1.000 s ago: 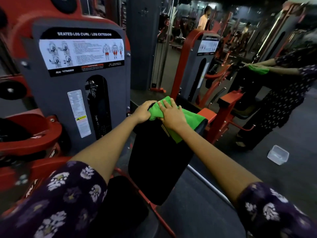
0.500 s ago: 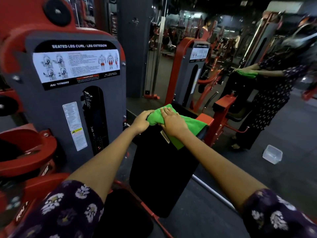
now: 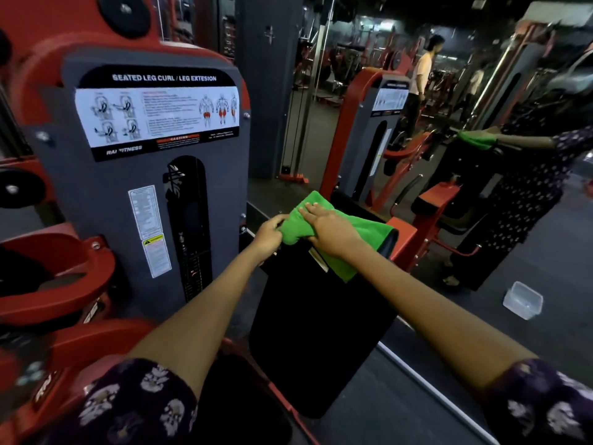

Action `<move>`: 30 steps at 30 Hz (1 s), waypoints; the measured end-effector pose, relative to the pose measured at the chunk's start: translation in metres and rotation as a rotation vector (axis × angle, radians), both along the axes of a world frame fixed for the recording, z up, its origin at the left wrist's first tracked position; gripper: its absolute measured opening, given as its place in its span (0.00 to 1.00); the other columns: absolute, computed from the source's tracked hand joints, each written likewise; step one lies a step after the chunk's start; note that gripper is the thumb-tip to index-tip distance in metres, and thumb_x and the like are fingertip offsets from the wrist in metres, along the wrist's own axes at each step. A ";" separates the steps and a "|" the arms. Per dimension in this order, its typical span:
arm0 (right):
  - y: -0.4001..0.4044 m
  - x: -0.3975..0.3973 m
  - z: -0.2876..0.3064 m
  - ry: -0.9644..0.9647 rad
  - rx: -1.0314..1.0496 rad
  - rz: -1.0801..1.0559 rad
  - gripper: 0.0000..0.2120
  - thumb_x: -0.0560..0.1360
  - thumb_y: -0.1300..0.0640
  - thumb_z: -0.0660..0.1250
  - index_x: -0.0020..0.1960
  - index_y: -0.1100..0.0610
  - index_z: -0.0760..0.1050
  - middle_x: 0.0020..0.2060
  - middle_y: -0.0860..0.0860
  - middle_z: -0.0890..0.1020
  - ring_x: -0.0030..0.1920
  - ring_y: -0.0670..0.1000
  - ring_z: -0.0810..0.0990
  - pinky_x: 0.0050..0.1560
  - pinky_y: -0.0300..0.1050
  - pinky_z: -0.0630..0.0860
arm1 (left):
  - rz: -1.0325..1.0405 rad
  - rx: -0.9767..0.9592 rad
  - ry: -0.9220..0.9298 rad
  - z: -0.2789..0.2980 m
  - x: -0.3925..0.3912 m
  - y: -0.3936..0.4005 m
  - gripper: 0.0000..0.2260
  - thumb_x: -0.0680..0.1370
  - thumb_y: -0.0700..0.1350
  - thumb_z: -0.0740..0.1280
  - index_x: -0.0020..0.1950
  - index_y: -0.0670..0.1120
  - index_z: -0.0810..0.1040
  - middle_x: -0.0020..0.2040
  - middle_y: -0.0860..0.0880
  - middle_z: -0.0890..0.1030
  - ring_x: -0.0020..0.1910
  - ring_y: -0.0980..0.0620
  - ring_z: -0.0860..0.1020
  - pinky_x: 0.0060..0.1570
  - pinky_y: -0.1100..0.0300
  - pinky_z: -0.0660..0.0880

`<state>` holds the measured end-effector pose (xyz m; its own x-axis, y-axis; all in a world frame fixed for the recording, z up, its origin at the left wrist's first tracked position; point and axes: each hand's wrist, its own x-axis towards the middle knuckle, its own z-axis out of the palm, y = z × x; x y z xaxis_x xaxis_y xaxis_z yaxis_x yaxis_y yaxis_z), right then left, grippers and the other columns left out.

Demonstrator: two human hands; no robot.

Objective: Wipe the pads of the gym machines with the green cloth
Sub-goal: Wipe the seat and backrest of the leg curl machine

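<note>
A green cloth point(image 3: 353, 239) lies draped over the top edge of a tall black back pad point(image 3: 321, 322) of the leg curl machine. My left hand point(image 3: 268, 234) grips the cloth's bunched left end with curled fingers. My right hand point(image 3: 330, 228) lies flat on top of the cloth, fingers straight, pressing it onto the pad's top. A fold of the cloth hangs down the pad's front below my right wrist.
The grey and red weight stack housing point(image 3: 154, 175) stands close on the left. A wall mirror point(image 3: 481, 203) behind the pad shows my reflection. A clear plastic tub point(image 3: 523, 300) appears low on the right. Red machine frame parts point(image 3: 57, 274) lie at the left.
Both hands stay on the cloth at the pad's top. My right hand has slid slightly left along the top edge. The view has shifted a little.
</note>
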<state>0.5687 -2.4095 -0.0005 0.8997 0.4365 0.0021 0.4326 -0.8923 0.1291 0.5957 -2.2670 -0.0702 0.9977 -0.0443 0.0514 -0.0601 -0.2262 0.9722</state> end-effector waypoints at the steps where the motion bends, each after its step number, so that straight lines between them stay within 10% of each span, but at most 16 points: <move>1: -0.005 -0.005 -0.001 0.000 -0.018 -0.006 0.32 0.79 0.56 0.61 0.77 0.56 0.50 0.77 0.54 0.53 0.76 0.52 0.53 0.74 0.51 0.56 | -0.026 -0.010 0.019 -0.003 -0.002 -0.001 0.23 0.75 0.24 0.53 0.67 0.39 0.70 0.62 0.35 0.75 0.43 0.44 0.77 0.27 0.74 0.67; 3: -0.011 -0.013 -0.006 -0.010 -0.040 -0.028 0.31 0.79 0.59 0.58 0.78 0.56 0.48 0.77 0.54 0.51 0.76 0.52 0.52 0.74 0.52 0.55 | -0.069 -0.030 0.062 -0.014 -0.005 -0.002 0.26 0.75 0.22 0.49 0.70 0.39 0.67 0.63 0.36 0.74 0.49 0.44 0.78 0.24 0.73 0.67; 8: 0.014 0.007 -0.004 -0.022 -0.017 -0.093 0.33 0.78 0.48 0.63 0.77 0.54 0.53 0.76 0.52 0.58 0.75 0.55 0.55 0.73 0.56 0.58 | -0.062 0.042 0.212 -0.061 -0.008 0.007 0.24 0.74 0.24 0.49 0.63 0.43 0.68 0.39 0.47 0.73 0.21 0.63 0.70 0.23 0.67 0.65; 17: 0.028 0.011 -0.018 -0.132 -0.226 -0.028 0.28 0.80 0.49 0.57 0.77 0.55 0.53 0.76 0.53 0.58 0.75 0.60 0.54 0.72 0.60 0.55 | -0.083 -0.024 0.180 -0.102 -0.020 0.012 0.25 0.72 0.28 0.55 0.68 0.41 0.65 0.47 0.48 0.74 0.34 0.59 0.73 0.28 0.72 0.68; 24: 0.062 0.003 -0.050 -0.211 -0.604 0.138 0.24 0.82 0.53 0.49 0.76 0.60 0.54 0.74 0.59 0.59 0.75 0.64 0.52 0.71 0.67 0.43 | -0.133 0.011 0.052 -0.107 -0.042 0.009 0.36 0.67 0.52 0.64 0.70 0.36 0.57 0.63 0.45 0.69 0.67 0.59 0.67 0.64 0.76 0.57; 30: 0.064 0.010 -0.038 -0.274 -0.457 -0.173 0.29 0.76 0.38 0.57 0.73 0.50 0.62 0.74 0.58 0.59 0.72 0.71 0.50 0.63 0.78 0.48 | -0.126 0.172 0.143 -0.131 -0.052 0.019 0.35 0.70 0.31 0.59 0.76 0.39 0.50 0.73 0.38 0.60 0.72 0.41 0.61 0.67 0.63 0.57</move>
<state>0.5788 -2.3453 -0.0383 0.9515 0.2937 0.0912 0.1808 -0.7741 0.6067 0.5441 -2.2484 -0.2007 0.9804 -0.1643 -0.1084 0.0368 -0.3880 0.9209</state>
